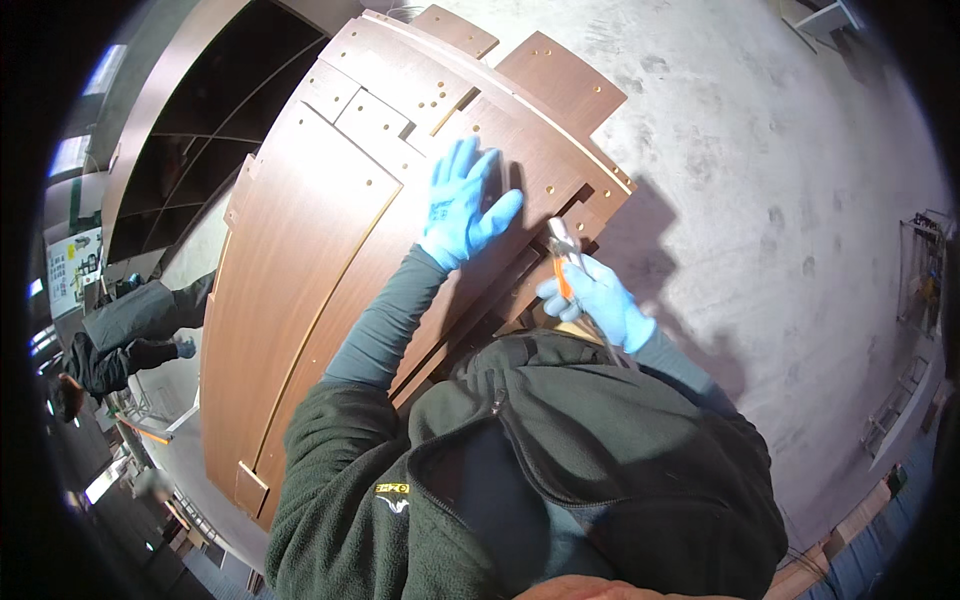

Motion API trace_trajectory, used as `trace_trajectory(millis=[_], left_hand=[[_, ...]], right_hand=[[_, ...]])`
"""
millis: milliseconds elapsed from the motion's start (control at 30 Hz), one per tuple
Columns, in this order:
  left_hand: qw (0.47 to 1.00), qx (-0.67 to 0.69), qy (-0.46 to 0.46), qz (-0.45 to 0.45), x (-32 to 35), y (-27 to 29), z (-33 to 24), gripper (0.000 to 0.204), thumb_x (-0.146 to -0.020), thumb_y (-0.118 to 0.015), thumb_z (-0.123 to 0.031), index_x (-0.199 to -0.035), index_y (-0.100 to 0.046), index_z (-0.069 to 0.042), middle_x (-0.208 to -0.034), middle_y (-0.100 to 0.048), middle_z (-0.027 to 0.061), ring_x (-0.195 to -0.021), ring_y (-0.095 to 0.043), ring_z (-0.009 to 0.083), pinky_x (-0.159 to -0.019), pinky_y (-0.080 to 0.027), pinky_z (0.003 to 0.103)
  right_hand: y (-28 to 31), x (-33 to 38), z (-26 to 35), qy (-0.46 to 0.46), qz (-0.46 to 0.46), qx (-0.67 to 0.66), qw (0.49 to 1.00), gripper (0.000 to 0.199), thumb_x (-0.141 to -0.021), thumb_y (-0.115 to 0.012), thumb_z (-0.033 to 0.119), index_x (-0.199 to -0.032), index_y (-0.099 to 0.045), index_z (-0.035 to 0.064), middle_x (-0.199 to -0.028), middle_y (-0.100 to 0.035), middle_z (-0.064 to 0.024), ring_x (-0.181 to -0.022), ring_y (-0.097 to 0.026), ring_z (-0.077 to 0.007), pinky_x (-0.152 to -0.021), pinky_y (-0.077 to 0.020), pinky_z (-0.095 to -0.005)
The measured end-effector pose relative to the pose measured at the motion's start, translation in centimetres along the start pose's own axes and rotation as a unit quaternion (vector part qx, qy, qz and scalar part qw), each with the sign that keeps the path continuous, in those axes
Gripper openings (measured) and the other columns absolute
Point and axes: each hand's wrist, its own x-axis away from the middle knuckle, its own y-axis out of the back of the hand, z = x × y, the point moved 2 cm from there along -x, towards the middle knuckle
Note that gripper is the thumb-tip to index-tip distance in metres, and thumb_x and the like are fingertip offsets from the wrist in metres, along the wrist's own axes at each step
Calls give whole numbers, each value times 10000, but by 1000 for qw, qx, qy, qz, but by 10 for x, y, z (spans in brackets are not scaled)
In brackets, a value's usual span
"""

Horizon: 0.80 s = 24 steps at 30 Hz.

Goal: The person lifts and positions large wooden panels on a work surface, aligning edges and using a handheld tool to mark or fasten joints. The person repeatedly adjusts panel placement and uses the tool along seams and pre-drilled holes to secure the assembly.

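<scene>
Gloved left hand (462, 205) lies spread flat on smooth brown drilled panels (330, 230); right hand (598, 300) beside it grips orange-handled pliers (563, 255), jaws unclear.

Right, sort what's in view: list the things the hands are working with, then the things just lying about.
In hand:
- left hand, flat on the top brown wooden panel
- right hand, gripping orange-handled pliers at that panel's edge

Lying about:
- small drilled panel pieces beyond the stack
- dark shelving frame at the left
- concrete floor
- another person at the far left
</scene>
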Motion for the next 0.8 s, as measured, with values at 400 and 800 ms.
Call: trace_trajectory(millis=[400, 800], left_hand=[[995, -85, -41, 25, 49, -35, 36, 976, -959, -450, -757, -1672, -361, -97, -1724, -316, 259, -1614, -247, 481, -1320, -123, 608], [996, 88, -17, 23, 24, 6, 55, 643, -955, -647, -429, -1462, -587, -38, -1572, -512, 256, -1485, -456, 451, -1249, -333, 561]], right_hand=[[-25, 49, 21, -79, -172, 154, 970, 619, -1123, -473, 606, -1075, -608, 4, -831, -693, -122, -573, -558, -103, -501, -447, -246], [-134, -133, 180, 21, -78, 472, 878, 690, -1095, -468, 652, -1074, -660, -11, -826, -742, -158, -550, -621, -129, -464, -481, -279]])
